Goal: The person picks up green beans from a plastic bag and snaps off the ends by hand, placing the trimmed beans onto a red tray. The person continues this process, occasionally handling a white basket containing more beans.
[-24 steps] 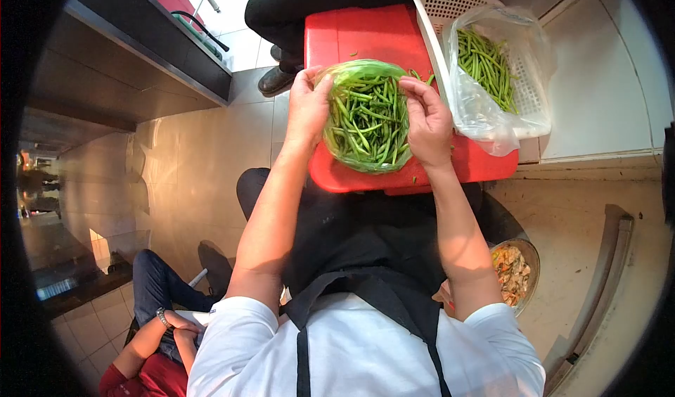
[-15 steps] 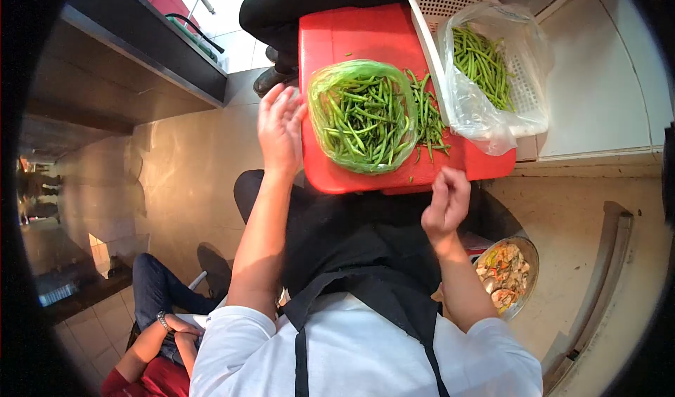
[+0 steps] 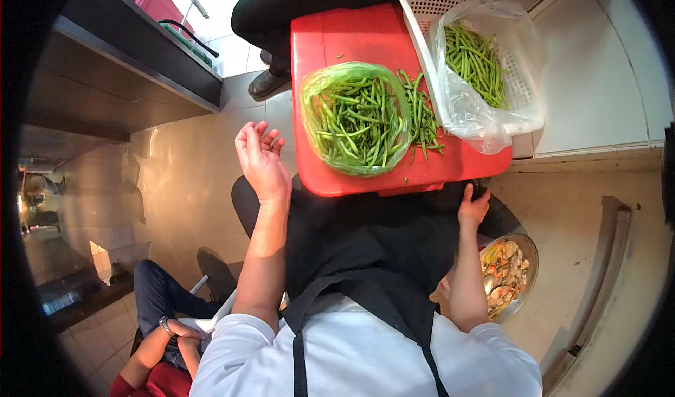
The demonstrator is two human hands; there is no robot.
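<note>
My left hand (image 3: 264, 163) is raised just left of the red table (image 3: 337, 38), palm turned up and fingers loosely curled, with nothing in it. My right hand (image 3: 473, 208) is low beside my right knee, under the table's near edge; its thumb and fingers are apart and I see nothing in them. Neither hand touches the beans. On the red top stands a green plastic bag (image 3: 320, 151), open and full of cut green beans (image 3: 362, 116). Loose green bean pieces (image 3: 424, 123) lie right of that bag.
A white perforated basket (image 3: 422, 38) at the right holds a clear plastic bag (image 3: 485, 126) of long green beans (image 3: 474, 59). A pan of cooked food (image 3: 506, 270) is low at right. One person's dark-clad leg (image 3: 309, 3) is across the table; another person's hands (image 3: 186, 330) are lower left.
My left hand has drawn away from the green bag, down and left. My right hand has dropped lower and to the right, and its fingers have opened. The bags and beans look unchanged.
</note>
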